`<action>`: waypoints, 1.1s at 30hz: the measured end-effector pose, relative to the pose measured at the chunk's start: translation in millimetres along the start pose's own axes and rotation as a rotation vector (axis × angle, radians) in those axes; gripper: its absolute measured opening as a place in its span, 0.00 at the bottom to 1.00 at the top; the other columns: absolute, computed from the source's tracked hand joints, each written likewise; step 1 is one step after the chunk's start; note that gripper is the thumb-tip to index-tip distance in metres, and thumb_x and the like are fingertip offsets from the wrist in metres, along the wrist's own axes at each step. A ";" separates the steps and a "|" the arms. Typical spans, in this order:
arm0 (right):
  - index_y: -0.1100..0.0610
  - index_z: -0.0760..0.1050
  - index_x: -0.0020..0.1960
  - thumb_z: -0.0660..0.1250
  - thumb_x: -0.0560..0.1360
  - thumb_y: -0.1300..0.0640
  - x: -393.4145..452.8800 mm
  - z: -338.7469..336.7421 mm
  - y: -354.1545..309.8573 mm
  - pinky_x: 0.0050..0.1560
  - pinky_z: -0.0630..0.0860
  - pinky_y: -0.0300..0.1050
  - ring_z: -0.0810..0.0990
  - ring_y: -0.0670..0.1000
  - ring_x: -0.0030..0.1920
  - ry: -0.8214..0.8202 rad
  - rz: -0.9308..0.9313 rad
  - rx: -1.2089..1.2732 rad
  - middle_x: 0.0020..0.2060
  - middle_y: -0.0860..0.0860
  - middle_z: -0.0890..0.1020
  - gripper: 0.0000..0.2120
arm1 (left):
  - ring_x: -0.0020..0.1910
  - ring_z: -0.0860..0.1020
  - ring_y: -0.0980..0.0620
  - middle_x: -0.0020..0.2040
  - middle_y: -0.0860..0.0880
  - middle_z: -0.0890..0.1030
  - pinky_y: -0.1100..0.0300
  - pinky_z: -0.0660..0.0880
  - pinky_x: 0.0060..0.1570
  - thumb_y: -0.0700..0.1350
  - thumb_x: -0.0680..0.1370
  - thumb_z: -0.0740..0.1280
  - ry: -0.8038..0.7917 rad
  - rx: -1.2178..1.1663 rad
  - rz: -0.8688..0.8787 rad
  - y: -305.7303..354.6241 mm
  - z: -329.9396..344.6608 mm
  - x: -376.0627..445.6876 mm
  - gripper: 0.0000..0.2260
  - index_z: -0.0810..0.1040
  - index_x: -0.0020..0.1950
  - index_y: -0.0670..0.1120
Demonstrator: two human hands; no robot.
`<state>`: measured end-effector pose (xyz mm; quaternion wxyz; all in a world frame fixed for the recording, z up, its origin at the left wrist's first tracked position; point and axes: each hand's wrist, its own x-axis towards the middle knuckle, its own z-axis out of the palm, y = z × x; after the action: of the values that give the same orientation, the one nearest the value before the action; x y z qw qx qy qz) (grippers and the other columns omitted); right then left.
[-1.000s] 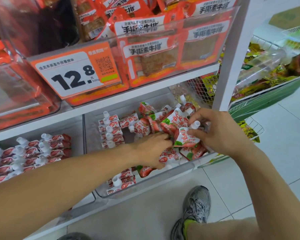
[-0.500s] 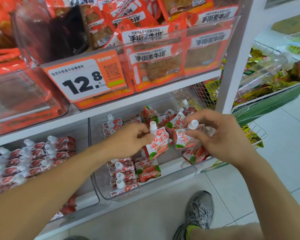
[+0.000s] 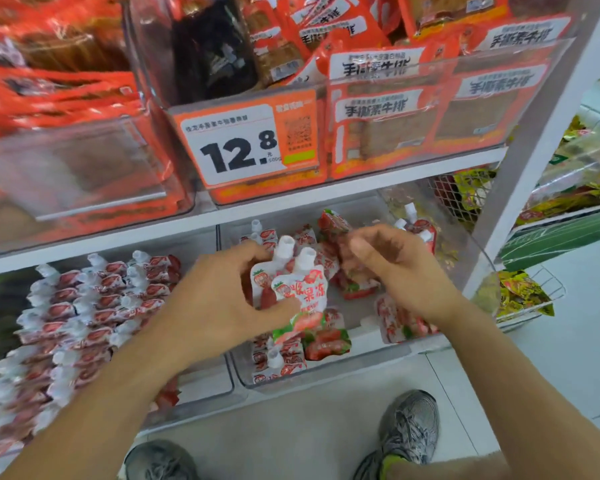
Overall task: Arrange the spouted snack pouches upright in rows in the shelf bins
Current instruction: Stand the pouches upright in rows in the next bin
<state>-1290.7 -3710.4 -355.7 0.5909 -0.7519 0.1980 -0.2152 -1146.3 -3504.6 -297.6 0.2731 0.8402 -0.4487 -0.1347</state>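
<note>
Small red-and-white spouted pouches fill two clear bins on the lower shelf. My left hand (image 3: 215, 306) grips two pouches (image 3: 302, 292) together, upright, spouts up, above the right bin (image 3: 361, 372). My right hand (image 3: 406, 271) hovers just right of them over a loose heap of pouches (image 3: 399, 323); its fingers are loosely curled and I see nothing held in them. A short row of upright pouches (image 3: 278, 358) stands at the bin's front left. The left bin (image 3: 201, 396) holds several neat rows of pouches (image 3: 84, 306).
The shelf above carries clear bins of orange snack packs (image 3: 395, 109) with a 12.8 price tag (image 3: 246, 140). A white shelf upright (image 3: 534, 150) stands at the right, and beyond it a wire basket of yellow packs (image 3: 520, 296). My shoes (image 3: 409, 424) are on the floor below.
The pouch my right hand held has passed to my left hand, which now holds two together. My right hand has let go and moved back over the loose heap.
</note>
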 end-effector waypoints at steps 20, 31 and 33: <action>0.49 0.73 0.59 0.82 0.60 0.47 23.5 35.8 35.8 0.51 0.75 0.38 0.78 0.43 0.51 -0.658 0.205 -0.779 0.51 0.41 0.78 0.32 | 0.42 0.81 0.63 0.46 0.62 0.83 0.69 0.77 0.42 0.58 0.64 0.78 0.233 -0.228 -0.063 -31.7 16.9 2.0 0.23 0.77 0.56 0.56; 0.49 0.82 0.56 0.69 0.74 0.40 2.4 11.0 6.3 0.62 0.77 0.51 0.83 0.44 0.55 -0.883 0.360 -0.443 0.52 0.44 0.85 0.16 | 0.40 0.81 0.60 0.43 0.59 0.83 0.60 0.78 0.42 0.62 0.65 0.74 0.199 -0.128 -0.038 -15.5 26.8 4.5 0.24 0.76 0.57 0.55; 0.56 0.78 0.60 0.69 0.76 0.48 -3.0 7.1 17.8 0.62 0.77 0.55 0.83 0.52 0.56 -0.725 0.443 -0.219 0.54 0.52 0.84 0.16 | 0.39 0.79 0.60 0.44 0.60 0.83 0.64 0.76 0.44 0.61 0.66 0.74 0.172 -0.087 -0.021 -10.3 31.1 8.9 0.24 0.76 0.59 0.54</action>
<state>-1290.1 -3707.0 -374.8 0.5708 -0.7765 0.1559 0.2168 -1149.0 -3517.8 -328.7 0.3455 0.8407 -0.4083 -0.0845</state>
